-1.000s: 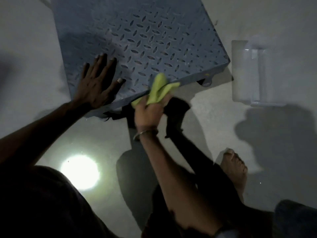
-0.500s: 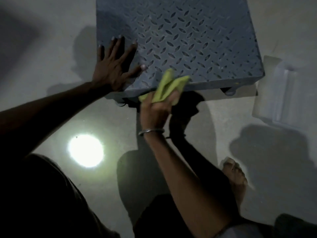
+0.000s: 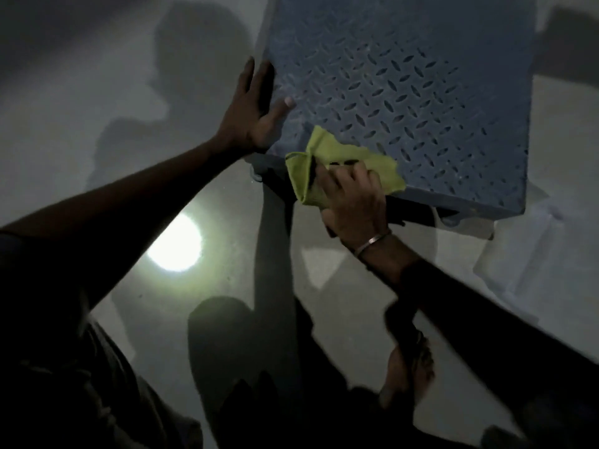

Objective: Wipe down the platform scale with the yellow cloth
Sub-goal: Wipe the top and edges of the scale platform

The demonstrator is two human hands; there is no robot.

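Both hands are on the job. The right hand [image 3: 351,202], bangle [image 3: 372,243] at the wrist, has its fingers curled over the bunched yellow cloth [image 3: 334,166] and presses it down on the near edge of the platform scale [image 3: 421,92], roughly six o'clock on the deck as she faces it. The left hand [image 3: 254,115] lies flat, fingers straight and spread, braced at the deck's near-left corner around eight o'clock, thumb reaching onto the checker plate.

And here's the shift: half a second ago the cloth stuck up loose above the fingers, just off the front lip; now it has come up onto the diamond tread and is draped across the rim, part on top, part hanging over the side face. The left hand has kept its post at that corner throughout.

That reads as the wipe moving from the front edge onto the top surface. Most of the deck, from the centre out toward twelve and three o'clock, looks not yet reached, so the task seems early. A bare foot [image 3: 408,374] rests on the pale concrete floor [image 3: 97,124] at five o'clock, with a bright lamp reflection [image 3: 175,247] at seven.
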